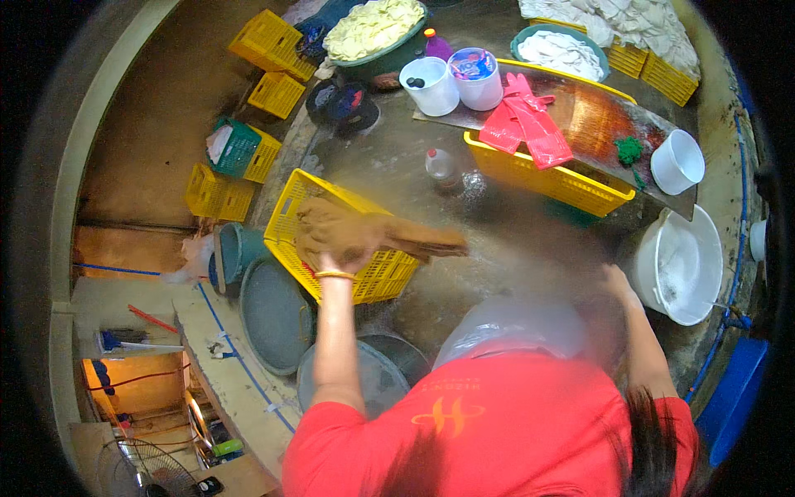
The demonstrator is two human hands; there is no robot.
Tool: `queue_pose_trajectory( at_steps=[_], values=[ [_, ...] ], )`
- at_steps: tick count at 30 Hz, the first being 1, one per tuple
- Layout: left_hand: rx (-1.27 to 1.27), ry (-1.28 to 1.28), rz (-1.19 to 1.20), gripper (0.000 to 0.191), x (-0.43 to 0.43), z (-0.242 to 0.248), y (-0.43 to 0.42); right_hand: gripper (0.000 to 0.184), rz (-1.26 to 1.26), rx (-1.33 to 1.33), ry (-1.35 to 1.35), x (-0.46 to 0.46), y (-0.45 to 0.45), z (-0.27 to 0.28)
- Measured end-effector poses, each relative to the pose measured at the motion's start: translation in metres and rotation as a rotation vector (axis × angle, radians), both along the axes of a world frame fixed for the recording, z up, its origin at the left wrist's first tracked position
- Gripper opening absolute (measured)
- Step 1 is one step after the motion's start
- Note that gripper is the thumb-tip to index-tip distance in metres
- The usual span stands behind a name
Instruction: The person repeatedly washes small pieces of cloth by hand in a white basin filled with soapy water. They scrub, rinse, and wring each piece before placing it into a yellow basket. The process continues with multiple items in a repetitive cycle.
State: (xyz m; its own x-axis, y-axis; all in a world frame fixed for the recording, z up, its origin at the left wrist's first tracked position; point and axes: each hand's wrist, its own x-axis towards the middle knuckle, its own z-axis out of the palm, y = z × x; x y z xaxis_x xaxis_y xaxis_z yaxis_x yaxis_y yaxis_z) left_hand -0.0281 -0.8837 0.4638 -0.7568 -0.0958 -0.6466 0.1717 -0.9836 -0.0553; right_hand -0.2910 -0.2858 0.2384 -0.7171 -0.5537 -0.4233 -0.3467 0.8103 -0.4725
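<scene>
My left hand (351, 250), with a yellow band at the wrist, grips a bunched brown cloth (428, 237). The bundle is over a yellow perforated plastic crate (388, 279), and one end of it hangs past the crate's right side. Beside the white bucket (649, 261) on the right, my right hand (615, 278) hangs low. Its fingers are blurred by haze, so whether they hold anything is unclear. Foamy water (677, 282) shows inside that bucket. A clear plastic apron (515, 326) covers my front.
Pink rubber gloves (528, 124), white pails (430, 87) and a green scrubber (628, 151) lie on a board (596, 118) across a yellow crate (546, 177). A bottle (440, 164) stands on the wet floor. Dark basins (273, 310) are at left. Cloth-filled tubs (379, 53) stand farther off.
</scene>
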Motion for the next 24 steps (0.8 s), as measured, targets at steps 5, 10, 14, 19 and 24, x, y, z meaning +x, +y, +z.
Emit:
queue_pose_trajectory(
  at_steps=[5,10,14,19,24],
  values=[
    [-0.499,0.166,0.057,0.054,0.066,0.141,-0.076,0.023,-0.615,0.106,-0.447,0.045,0.125,-0.049],
    [-0.797,-0.042,0.075,0.056,0.085,0.143,-0.149,0.006,-1.116,-0.051,-0.833,0.074,0.164,-0.068],
    [-0.759,-1.087,-0.026,0.064,0.083,0.058,-0.156,0.006,-1.0,-0.588,-0.869,0.079,0.139,-0.078],
    [-0.996,-0.907,-0.532,0.063,-0.019,-0.095,-0.022,0.027,-0.784,-0.419,-0.201,0.038,0.131,-0.07],
    [-1.441,-0.65,-1.191,0.037,-0.201,-0.231,0.219,0.028,-0.976,-0.25,0.068,-0.05,0.183,-0.07]
  ],
)
